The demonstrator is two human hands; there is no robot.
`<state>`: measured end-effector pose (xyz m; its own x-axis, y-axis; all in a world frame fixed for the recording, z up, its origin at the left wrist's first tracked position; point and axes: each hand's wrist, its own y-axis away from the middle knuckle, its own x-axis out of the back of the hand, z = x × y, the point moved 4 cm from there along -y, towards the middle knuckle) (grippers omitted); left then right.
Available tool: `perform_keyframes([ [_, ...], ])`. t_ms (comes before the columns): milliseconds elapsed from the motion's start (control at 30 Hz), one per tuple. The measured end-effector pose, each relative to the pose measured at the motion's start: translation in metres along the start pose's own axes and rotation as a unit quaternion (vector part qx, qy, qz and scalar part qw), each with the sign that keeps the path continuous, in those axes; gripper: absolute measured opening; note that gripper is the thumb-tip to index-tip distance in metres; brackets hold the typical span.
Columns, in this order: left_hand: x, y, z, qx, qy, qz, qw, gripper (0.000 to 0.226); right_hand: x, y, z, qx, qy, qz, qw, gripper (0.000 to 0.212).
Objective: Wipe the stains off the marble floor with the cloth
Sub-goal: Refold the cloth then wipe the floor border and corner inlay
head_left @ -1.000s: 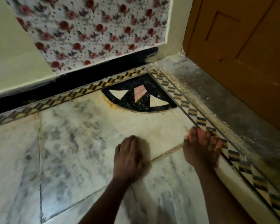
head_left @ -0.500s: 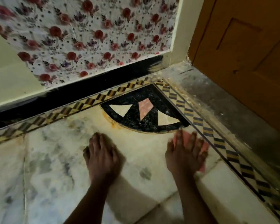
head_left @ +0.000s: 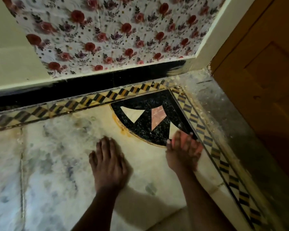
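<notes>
Head camera: a person kneeling in the corner of a room presses a pink cloth (head_left: 182, 140) flat under the right hand (head_left: 183, 152), fingers (head_left: 175, 139) spread straight over it, at the lower edge of the black corner inlay (head_left: 145, 124) on the marble floor (head_left: 57, 164). A second ago the cloth was farther back beside the checkered border (head_left: 223, 165); it has since been pushed forward to the inlay. The left hand (head_left: 108, 162) has shifted forward too and lies flat on the marble, fingers straight, holding nothing, seemingly as a brace. A yellowish stain (head_left: 120, 129) rings the inlay's curved edge just left of the cloth, with grey patches across the slab, so the wiping looks far from done. A flowered wall covering (head_left: 115, 34) and a wooden door (head_left: 265, 64) close the corner.
</notes>
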<state>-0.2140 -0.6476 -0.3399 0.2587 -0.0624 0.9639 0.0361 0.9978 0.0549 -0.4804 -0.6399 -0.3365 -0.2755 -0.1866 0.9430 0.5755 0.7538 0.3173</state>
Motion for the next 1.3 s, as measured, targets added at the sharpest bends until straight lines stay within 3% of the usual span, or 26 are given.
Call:
perform_keyframes([
  [100, 0.003, -0.001, 0.002, -0.006, 0.002, 0.010, 1.000, 0.075, -0.006, 0.011, -0.038, 0.164, 0.047, 0.014, 0.985, 0.069],
  [167, 0.006, 0.000, 0.003, -0.005, 0.002, 0.005, 1.000, 0.074, -0.017, 0.056, -0.024, 0.282, 0.066, 0.012, 0.957, 0.062],
  [200, 0.007, 0.000, 0.004, -0.004, 0.001, 0.005, 1.000, 0.073, -0.019, 0.074, -0.005, 0.298, 0.058, 0.009, 0.953, 0.059],
  [267, 0.006, 0.000, 0.003, 0.001, 0.002, 0.004, 1.000, 0.073, -0.015, 0.077, 0.049, 0.223, 0.027, 0.033, 0.974, 0.059],
  [333, 0.006, -0.002, 0.001, 0.000, -0.005, 0.009, 1.000, 0.073, -0.005, 0.044, 0.087, 0.060, 0.011, 0.064, 0.996, 0.067],
  [400, 0.002, -0.003, 0.001, -0.005, -0.017, 0.018, 1.000, 0.074, 0.003, -0.003, 0.078, -0.072, -0.043, 0.068, 0.994, 0.072],
  [467, 0.002, -0.004, 0.001, -0.002, -0.025, 0.021, 0.999, 0.076, 0.014, -0.043, 0.029, -0.088, -0.071, 0.067, 0.991, 0.071],
  [500, 0.003, -0.004, 0.001, -0.001, -0.029, 0.020, 0.999, 0.076, 0.016, -0.053, 0.001, -0.040, -0.055, 0.064, 0.996, 0.070],
  [567, 0.003, -0.004, -0.001, 0.003, -0.025, 0.015, 1.000, 0.076, 0.008, -0.037, -0.041, 0.154, 0.013, 0.077, 0.985, 0.068],
  [633, 0.004, -0.003, 0.001, 0.004, -0.020, 0.011, 1.000, 0.075, -0.010, 0.020, -0.035, 0.315, 0.066, 0.066, 0.944, 0.062],
  [667, 0.005, -0.003, 0.001, 0.007, -0.018, 0.004, 1.000, 0.074, -0.013, 0.041, -0.015, 0.339, 0.071, 0.060, 0.936, 0.060],
  [767, 0.003, -0.003, 0.001, 0.007, -0.019, -0.001, 1.000, 0.073, 0.000, 0.015, 0.035, 0.178, 0.037, 0.102, 0.978, 0.063],
  [833, 0.002, -0.004, -0.002, 0.005, -0.027, -0.002, 1.000, 0.074, 0.014, -0.038, 0.015, 0.026, -0.002, 0.093, 0.995, 0.073],
  [867, 0.002, -0.004, -0.001, 0.004, -0.028, -0.004, 1.000, 0.075, 0.019, -0.061, -0.013, 0.004, -0.021, 0.087, 0.996, 0.077],
  [933, 0.003, -0.007, -0.002, 0.006, -0.027, -0.001, 1.000, 0.075, 0.015, -0.073, -0.086, 0.084, -0.018, 0.069, 0.994, 0.078],
  [1000, 0.005, -0.006, 0.001, 0.011, -0.016, -0.001, 1.000, 0.074, 0.002, -0.038, -0.126, 0.245, 0.027, 0.070, 0.966, 0.073],
  [1067, 0.005, -0.004, 0.003, 0.010, -0.016, -0.008, 1.000, 0.073, -0.014, 0.014, -0.104, 0.376, 0.062, 0.066, 0.922, 0.064],
  [1100, 0.004, -0.003, 0.003, 0.011, -0.016, -0.011, 1.000, 0.072, -0.017, 0.028, -0.076, 0.396, 0.068, 0.064, 0.913, 0.060],
  [1133, 0.004, -0.003, 0.002, 0.011, -0.017, -0.011, 1.000, 0.073, -0.014, 0.028, -0.049, 0.382, 0.065, 0.068, 0.919, 0.058],
  [1200, 0.001, -0.004, 0.000, 0.015, -0.026, -0.007, 1.000, 0.074, 0.002, -0.012, -0.013, 0.252, 0.044, 0.094, 0.962, 0.060],
  [1300, -0.002, -0.004, 0.001, 0.006, -0.038, -0.008, 0.999, 0.075, 0.025, -0.084, -0.045, 0.032, -0.015, 0.085, 0.996, 0.069],
])
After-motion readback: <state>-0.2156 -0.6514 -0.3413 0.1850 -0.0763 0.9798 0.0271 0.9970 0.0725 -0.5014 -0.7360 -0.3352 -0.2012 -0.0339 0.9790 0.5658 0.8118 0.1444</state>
